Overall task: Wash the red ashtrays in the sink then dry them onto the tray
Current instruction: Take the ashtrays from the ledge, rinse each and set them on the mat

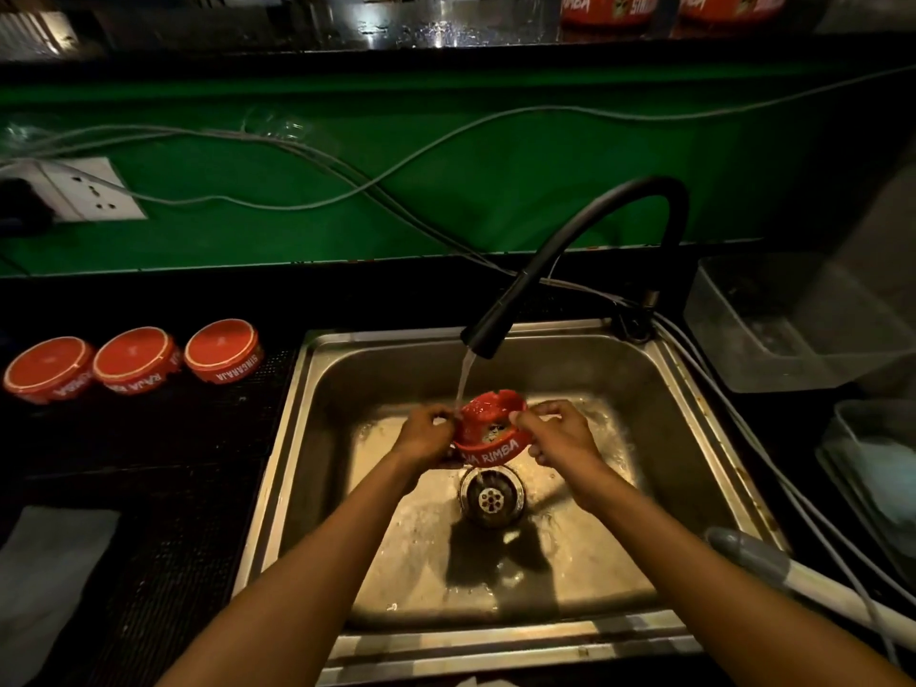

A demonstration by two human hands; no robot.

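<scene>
head view: both hands, left (427, 435) and right (559, 435), grasp one ashtray (488, 427) by its rim under the tap's stream (464, 379), above the sink (659, 379) drain. three ashtrays (139, 360) lie upside down on the tabletop (163, 488) by the sink's left edge, seemingly washed. more wait on the far shelf (446, 27), so roughly midway.

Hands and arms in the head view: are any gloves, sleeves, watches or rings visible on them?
None show. The left hand and right hand are bare, with no gloves. Both forearms are uncovered from the wrists down to the bottom edge of the picture, with no sleeve cuff in sight. No watch, bracelet or ring can be made out, though the light is dim.
</scene>
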